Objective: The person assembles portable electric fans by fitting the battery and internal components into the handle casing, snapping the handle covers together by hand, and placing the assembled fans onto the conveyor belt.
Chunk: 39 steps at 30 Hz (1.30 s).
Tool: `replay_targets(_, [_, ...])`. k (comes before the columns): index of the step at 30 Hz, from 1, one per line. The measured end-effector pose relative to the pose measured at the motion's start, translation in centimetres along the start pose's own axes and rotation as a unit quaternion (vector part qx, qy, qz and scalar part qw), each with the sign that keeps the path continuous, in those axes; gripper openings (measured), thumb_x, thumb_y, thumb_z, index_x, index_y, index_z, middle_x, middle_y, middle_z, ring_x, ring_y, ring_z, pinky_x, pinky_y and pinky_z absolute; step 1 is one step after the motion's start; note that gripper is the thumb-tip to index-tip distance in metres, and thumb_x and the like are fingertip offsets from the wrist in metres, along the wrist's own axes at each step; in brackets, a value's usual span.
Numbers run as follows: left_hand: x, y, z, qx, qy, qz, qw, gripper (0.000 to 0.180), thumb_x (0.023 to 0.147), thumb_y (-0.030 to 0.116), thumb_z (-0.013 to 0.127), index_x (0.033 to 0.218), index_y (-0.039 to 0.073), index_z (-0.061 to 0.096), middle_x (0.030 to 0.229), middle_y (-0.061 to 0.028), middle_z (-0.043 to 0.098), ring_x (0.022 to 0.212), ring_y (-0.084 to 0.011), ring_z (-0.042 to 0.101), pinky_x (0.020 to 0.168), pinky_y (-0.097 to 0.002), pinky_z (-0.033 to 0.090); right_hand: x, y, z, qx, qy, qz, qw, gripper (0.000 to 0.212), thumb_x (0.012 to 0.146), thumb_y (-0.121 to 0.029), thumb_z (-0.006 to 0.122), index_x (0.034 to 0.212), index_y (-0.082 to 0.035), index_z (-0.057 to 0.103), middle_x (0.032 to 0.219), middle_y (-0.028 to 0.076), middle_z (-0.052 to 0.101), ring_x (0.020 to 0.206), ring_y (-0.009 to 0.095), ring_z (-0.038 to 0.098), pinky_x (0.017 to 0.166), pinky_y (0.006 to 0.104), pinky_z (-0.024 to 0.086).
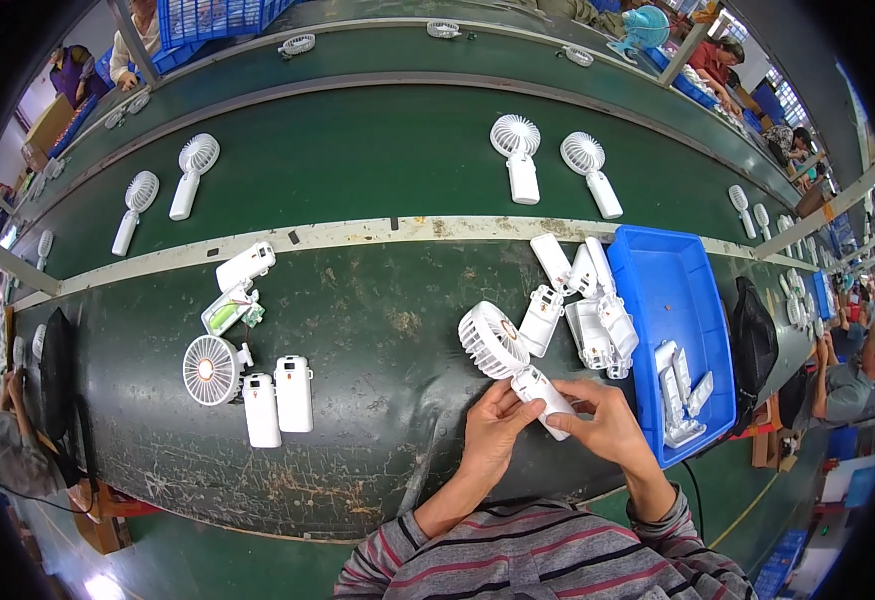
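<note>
You wear a long-sleeved top striped in grey, dark and red; both sleeves [397, 545] are pushed up toward the elbows. Your forearms are bare, and your left hand [492, 425] and right hand [607, 420] are ungloved, fingers [517, 400] uncovered.

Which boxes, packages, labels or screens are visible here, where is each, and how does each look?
Blue tray: right of the hands, rectangular plastic, white fan parts inside.
Blue crate: top edge, left of centre, latticed plastic.
Cardboard box: far upper left, brown.
Labels or screens: none I can make out.
</note>
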<state>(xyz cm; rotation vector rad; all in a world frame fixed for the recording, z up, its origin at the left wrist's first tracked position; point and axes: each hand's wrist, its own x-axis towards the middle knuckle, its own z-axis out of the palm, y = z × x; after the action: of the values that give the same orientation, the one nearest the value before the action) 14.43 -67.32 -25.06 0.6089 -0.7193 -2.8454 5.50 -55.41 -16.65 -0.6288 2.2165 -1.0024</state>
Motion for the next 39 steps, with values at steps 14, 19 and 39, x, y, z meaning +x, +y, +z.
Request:
replay_targets(14, [-0.3,0.4,-0.8,-0.01,-0.047,-0.028,0.998,0.053,0.085,-0.002,0.06,0.133,0.0,0.038,0.119,-0.0091,0.055,0.107,-0.0129,0.052,0.092,-0.0249,0.042,-0.3,0.6,0.2,-0.011,0.02,-0.043,0.999,0.046,0.072,-0.012,0.074,0.113,0.004,0.059,0.094,0.018,0.063,0.075,0.025,0.062,0.067,0.0315,0.049])
replay_targets(19, [-0.2,-0.4,-1.0,-0.058,-0.066,-0.052,0.995,0.043,0.09,-0.003,0.049,0.131,0.001,0.038,0.121,-0.0066,0.051,0.109,-0.0113,0.05,0.094,-0.0264,0.04,-0.7,-1.3,1.4,-0.117,0.052,-0.042,0.991,0.047,0.071,-0.008,0.074,0.113,0.005,0.058,0.1,0.021,0.061,0.087,0.03,0.062,0.075,0.0342,0.05])
replay_targets(39, [0.0,-0.3,-0.4,-0.004,-0.037,-0.029,0.999,0.042,0.093,0.001,0.046,0.133,-0.002,0.034,0.133,-0.0138,0.046,0.121,-0.0186,0.045,0.103,-0.0328,0.037,-1.8,-1.4,3.5,-0.278,0.118,-0.151,0.941,0.054,0.07,-0.008,0.071,0.118,0.007,0.051,0.098,0.02,0.054,0.084,0.035,0.052,0.074,0.0417,0.045])
